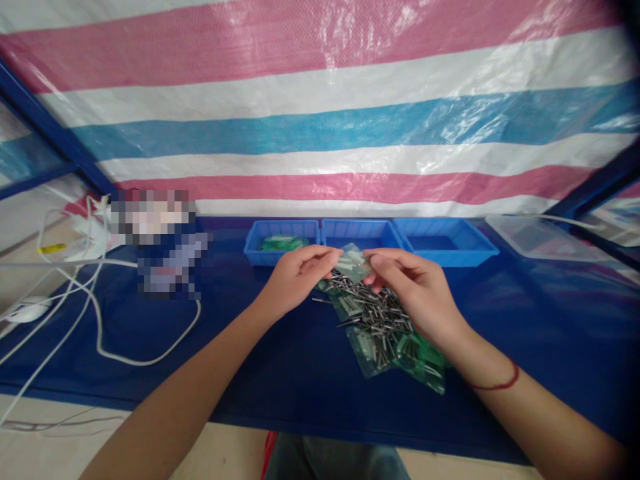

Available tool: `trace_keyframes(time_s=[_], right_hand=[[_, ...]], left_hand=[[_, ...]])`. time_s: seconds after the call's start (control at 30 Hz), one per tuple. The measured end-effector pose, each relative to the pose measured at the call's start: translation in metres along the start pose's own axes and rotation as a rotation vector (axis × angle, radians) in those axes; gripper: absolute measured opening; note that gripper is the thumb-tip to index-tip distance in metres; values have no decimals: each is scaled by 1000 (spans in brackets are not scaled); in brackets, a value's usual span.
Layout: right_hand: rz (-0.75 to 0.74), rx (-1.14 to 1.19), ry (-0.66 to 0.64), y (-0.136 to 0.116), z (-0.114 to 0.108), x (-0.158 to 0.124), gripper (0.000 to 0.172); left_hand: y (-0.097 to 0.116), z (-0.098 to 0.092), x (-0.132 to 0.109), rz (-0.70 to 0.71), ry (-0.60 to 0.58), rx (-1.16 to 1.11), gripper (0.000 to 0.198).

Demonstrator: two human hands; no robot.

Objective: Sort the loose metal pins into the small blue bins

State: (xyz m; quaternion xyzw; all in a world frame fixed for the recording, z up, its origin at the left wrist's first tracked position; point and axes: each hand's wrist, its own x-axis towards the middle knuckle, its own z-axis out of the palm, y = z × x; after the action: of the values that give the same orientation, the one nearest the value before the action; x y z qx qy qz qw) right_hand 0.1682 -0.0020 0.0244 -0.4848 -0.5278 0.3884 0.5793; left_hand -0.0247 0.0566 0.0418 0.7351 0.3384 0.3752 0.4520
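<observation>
A small clear plastic bag (353, 264) with pale pieces in it is stretched between my two hands. My left hand (306, 270) pinches its left edge, and my right hand (407, 277) pinches the right one. Below the hands lies a heap of thin metal pins or screws (377, 307); their exact kind is too small to tell. Among the heap are more little bags, a clear one (367, 347) with whitish pieces and a green one (425, 360) at the front right. My right hand hides part of the heap.
Three blue bins stand in a row at the back: the left bin (253, 255) holds green bags, beside a middle bin (360, 227) and a right bin (450, 257). A translucent lid or tray (535, 237) lies at the right. White cables (150, 362) sprawl across the table's left side.
</observation>
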Motion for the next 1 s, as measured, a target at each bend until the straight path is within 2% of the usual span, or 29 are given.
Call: trace_keyframes(time_s=[0.23, 0.47, 0.57, 0.7, 0.77, 0.83, 0.93, 1.0], right_hand=[[30, 27, 53, 0, 6, 0, 29], [15, 7, 72, 0, 8, 0, 35], [2, 17, 74, 1, 5, 2, 33], [-33, -66, 98, 3, -1, 4, 26], [-78, -215, 43, 2, -2, 4, 17], [-201, -410, -85, 0, -1, 2, 12], [-459, -689, -337, -4, 4, -5, 8], [-541, -853, -458, -6, 7, -9, 4]], left_hand=[[-5, -1, 2, -1, 38, 48, 33], [-3, -1, 3, 15, 78, 118, 22], [-5, -12, 7, 44, 194, 160, 22], [-10, -42, 16, 49, 462, 250, 30], [-13, -56, 19, 15, 488, 453, 31], [-15, -61, 19, 0, 513, 731, 32], [-14, -54, 17, 49, 521, 953, 35], [-10, -44, 14, 124, 431, 958, 29]])
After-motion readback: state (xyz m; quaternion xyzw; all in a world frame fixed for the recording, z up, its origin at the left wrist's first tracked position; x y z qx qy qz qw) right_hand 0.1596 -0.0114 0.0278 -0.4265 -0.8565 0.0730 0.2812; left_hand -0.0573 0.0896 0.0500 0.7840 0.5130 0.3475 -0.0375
